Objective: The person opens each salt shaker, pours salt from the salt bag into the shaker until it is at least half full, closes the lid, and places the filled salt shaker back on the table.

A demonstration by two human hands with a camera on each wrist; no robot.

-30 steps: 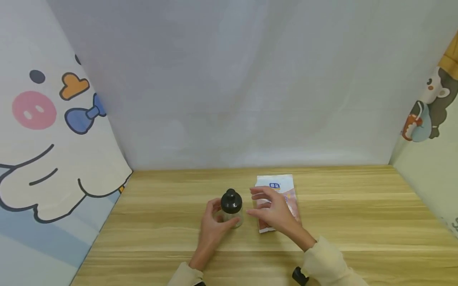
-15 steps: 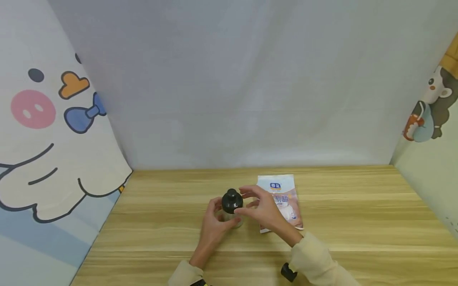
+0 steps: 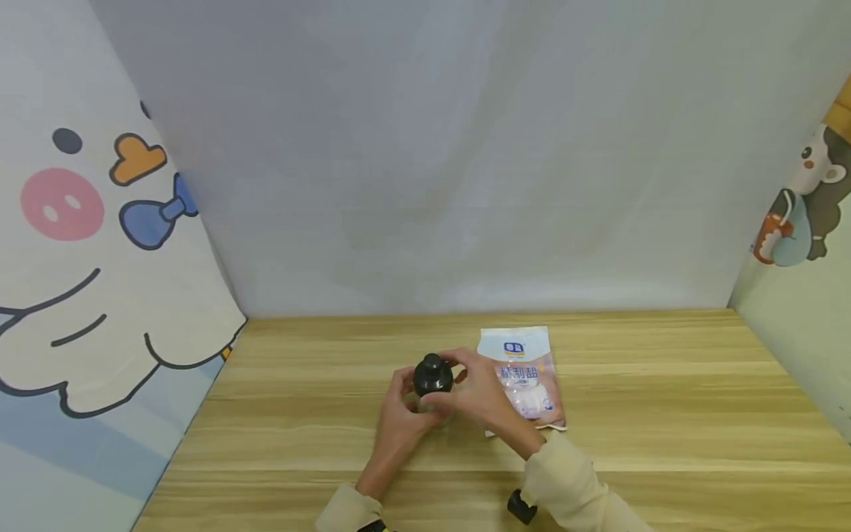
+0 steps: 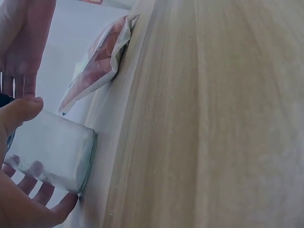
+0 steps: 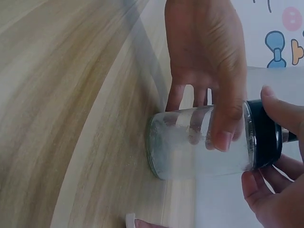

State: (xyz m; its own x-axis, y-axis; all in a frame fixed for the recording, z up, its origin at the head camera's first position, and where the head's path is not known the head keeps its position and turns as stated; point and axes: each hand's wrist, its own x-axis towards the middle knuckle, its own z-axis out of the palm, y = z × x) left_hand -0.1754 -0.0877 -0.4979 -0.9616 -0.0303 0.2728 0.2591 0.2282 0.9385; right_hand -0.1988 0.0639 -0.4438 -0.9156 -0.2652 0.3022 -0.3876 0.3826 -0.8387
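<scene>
A clear glass jar [image 5: 175, 142] stands upright on the wooden table, capped by a black lid [image 3: 433, 378] with a knob on top. My left hand [image 3: 397, 427] grips the jar's glass body, its thumb on the near side and fingers behind. Around the lid's rim curl the thumb and fingers of my right hand [image 3: 484, 395]. Whitish haze shows on the glass in the right wrist view; what lies inside is hard to tell. To the right lies a white and pink salt bag [image 3: 532, 380], partly covered by my right hand and forearm.
The wood-grain table [image 3: 299, 414] extends on both sides of the hands. A plain grey-white backdrop [image 3: 425, 185] rises at its back edge. Cartoon-printed panels flank it, a chick panel [image 3: 120, 295] on the left. A black wrist device [image 3: 521, 507] sits at the right sleeve.
My right hand has moved left from over the salt bag to the jar and now holds the lid, uncovering more of the bag. My left hand has kept its grip on the jar.
</scene>
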